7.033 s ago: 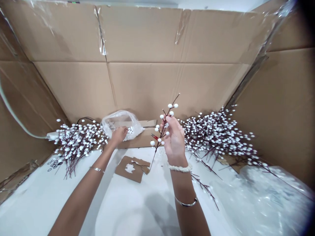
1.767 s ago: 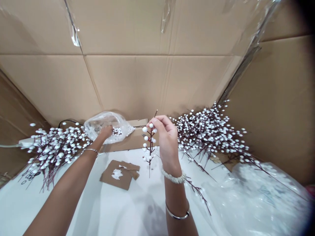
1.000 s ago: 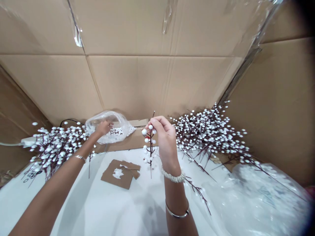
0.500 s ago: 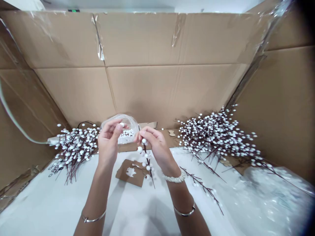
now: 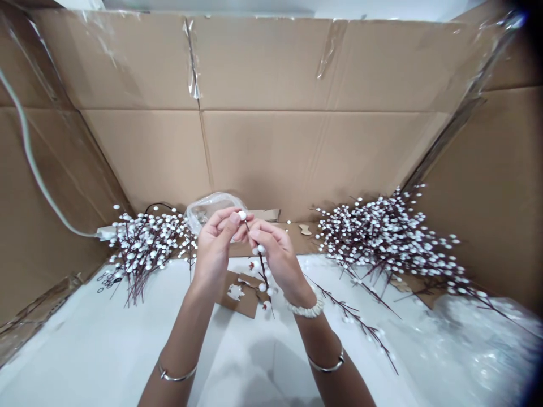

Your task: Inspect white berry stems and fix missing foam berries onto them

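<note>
Left hand (image 5: pixel 214 251) joined right hand (image 5: pixel 275 257) on berry stem (image 5: pixel 263 272) above worktop (image 5: pixel 85 339).

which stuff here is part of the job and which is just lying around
In use: left hand, right hand, berry stem, white bead, plastic bag

Lying around: two piles of berry stems, cardboard scrap, bubble wrap, black rings, power cord

1. Bright, even light falls from above, with no dim areas except the corners.
2. A soft grey shadow (image 5: pixel 271 362) lies at 6 o'clock, below the right hand (image 5: pixel 275 263), on the white table (image 5: pixel 72 345).
3. Glare speckles the plastic wrap (image 5: pixel 479 345) at 4 o'clock.
4. Dark lens falloff (image 5: pixel 532 51) shades 1 o'clock.
5. Wide-angle distortion bows the cardboard walls (image 5: pixel 55 169) toward the edges.
</note>
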Demonstrator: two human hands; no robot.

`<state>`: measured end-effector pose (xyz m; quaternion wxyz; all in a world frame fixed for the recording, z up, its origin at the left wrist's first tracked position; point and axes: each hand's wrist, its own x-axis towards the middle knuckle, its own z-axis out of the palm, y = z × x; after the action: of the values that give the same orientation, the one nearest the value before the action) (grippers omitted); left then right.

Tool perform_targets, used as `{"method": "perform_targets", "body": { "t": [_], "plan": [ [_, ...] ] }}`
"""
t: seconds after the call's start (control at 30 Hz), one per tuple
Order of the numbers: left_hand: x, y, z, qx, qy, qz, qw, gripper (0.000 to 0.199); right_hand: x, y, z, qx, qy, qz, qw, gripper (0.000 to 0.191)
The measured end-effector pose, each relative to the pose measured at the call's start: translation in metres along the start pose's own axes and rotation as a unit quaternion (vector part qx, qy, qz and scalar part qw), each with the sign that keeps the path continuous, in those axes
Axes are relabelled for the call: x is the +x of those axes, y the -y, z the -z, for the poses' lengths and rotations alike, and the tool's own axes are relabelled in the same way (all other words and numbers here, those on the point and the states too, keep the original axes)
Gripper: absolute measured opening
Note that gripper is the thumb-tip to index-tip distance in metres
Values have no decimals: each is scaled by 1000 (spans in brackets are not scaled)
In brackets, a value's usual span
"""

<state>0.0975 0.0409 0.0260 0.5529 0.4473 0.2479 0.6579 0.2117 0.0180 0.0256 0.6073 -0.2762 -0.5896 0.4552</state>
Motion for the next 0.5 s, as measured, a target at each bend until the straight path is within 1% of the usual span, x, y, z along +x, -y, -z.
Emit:
{"method": "perform_targets", "body": {
  "t": [0.1,0.23,0.37,0.5],
  "plan": [
    [1,3,1,-2,5,1,1000,27,0,-2,1,2,-13,2,1000,28],
    [2,5,2,-2,8,2,1000,28,1,-1,1,18,-12,-1,1000,27],
    [2,5,2,5,12,0,1000,27,1,-1,2,4,-20,-22,1000,26],
    [2,5,2,19,15,-4,1000,26,1,-2,3,0,-30,-24,999,26]
  ]
}}
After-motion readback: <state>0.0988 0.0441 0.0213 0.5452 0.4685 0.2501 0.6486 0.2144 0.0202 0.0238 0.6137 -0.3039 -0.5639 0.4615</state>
